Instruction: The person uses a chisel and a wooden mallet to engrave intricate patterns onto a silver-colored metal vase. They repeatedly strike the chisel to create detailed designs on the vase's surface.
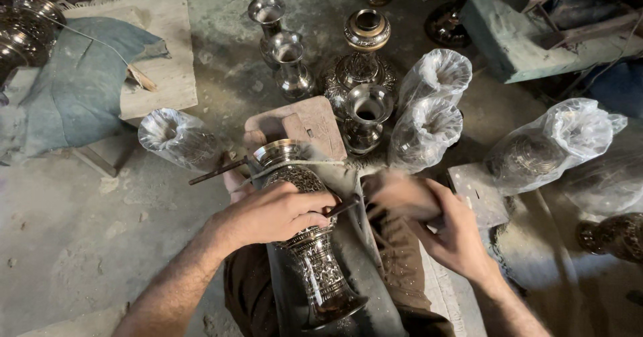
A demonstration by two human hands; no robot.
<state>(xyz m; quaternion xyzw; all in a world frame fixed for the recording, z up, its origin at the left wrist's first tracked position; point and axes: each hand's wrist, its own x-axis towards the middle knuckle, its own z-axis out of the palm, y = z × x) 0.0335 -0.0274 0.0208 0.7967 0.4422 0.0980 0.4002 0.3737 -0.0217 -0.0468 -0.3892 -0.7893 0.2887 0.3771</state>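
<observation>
An engraved metal vase (315,256) lies tilted across my lap, its mouth pointing away from me. My left hand (271,213) grips the vase's body and also pinches a thin dark tool (345,208) against it. My right hand (435,220) is blurred just right of the vase, fingers loosely curled; whether it holds anything cannot be told. A dark metal rod (218,171) sticks out to the left by the vase's mouth. A wooden block (301,126) sits just beyond the vase.
Several bare metal vases (291,65) stand on the floor ahead. Plastic-wrapped vases lie at the left (177,136), centre right (429,119) and far right (549,146). A grey cloth (80,82) covers a board at the left; a green block (529,42) sits upper right.
</observation>
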